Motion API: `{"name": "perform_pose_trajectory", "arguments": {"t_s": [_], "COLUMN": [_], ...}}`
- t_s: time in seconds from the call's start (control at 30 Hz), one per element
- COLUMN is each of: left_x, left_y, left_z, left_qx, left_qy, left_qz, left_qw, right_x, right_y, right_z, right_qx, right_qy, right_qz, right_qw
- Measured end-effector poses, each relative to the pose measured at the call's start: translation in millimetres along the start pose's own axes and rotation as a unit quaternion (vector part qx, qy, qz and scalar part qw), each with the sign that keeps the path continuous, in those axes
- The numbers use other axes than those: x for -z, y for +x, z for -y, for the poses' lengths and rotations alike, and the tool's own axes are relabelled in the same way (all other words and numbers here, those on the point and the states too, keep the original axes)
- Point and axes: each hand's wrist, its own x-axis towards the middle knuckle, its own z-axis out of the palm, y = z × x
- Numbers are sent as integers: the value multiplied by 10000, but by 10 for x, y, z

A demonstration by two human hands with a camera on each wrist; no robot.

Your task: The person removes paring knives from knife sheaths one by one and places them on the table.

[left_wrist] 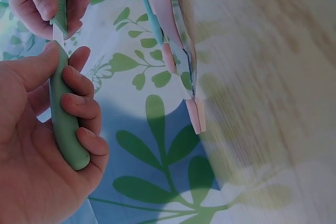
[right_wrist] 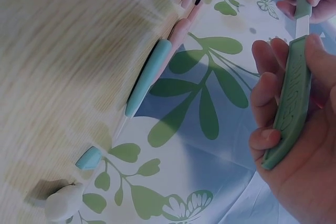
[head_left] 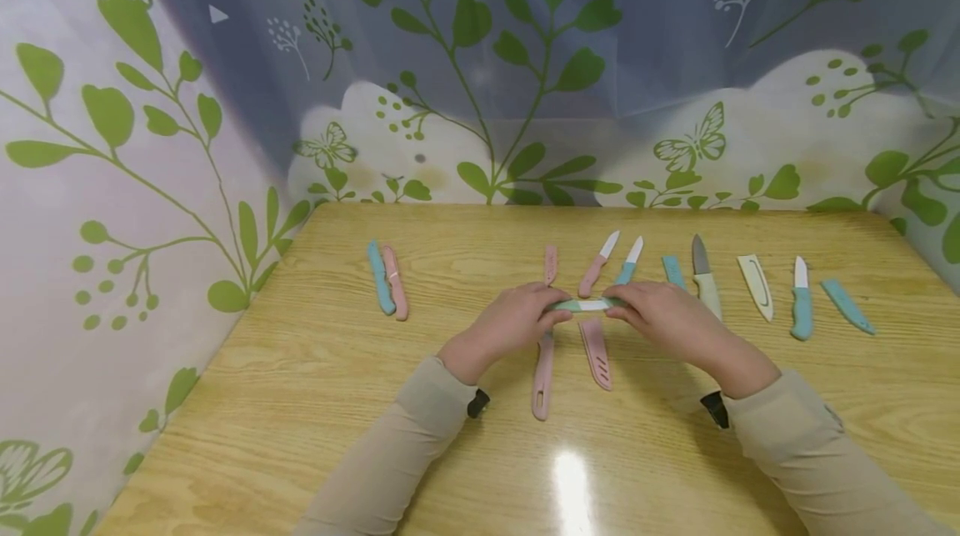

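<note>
Nearest the left wrist camera, the left hand (left_wrist: 31, 124) curls round the handle of a green knife (left_wrist: 64, 121), while the right hand (right_wrist: 315, 166) grips a green sheath (right_wrist: 294, 100). Knife and sheath line up end to end between the 2 hands, their shared long axis running left to right above the surface (head_left: 262, 369); a short stretch of white blade (head_left: 590, 305) shows bare. Neither hand is plainly nearer that stretch. How deep the tip sits in the sheath cannot be told. On the surface, a pink sheath (head_left: 596, 357) lies near a pink-handled tool (head_left: 542, 386), whose middle the left hand hides from the head view. Farther off lie a pink knife (head_left: 594, 273) and a partly covered blue knife (head_left: 627, 267).
</note>
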Motion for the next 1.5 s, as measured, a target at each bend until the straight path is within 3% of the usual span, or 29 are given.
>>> {"name": "perform_pose_trajectory", "arguments": {"t_s": [1.5], "left_x": [11], "left_y": [6], "left_z": [30], "left_qx": [-7], "left_qy": [39], "left_qz": [-71], "left_qw": [10000], "right_x": [39], "right_y": [-6], "right_z": [-84], "right_qx": [-235], "right_qy": [-16], "right_qz": [102], "right_qw": [9997]}}
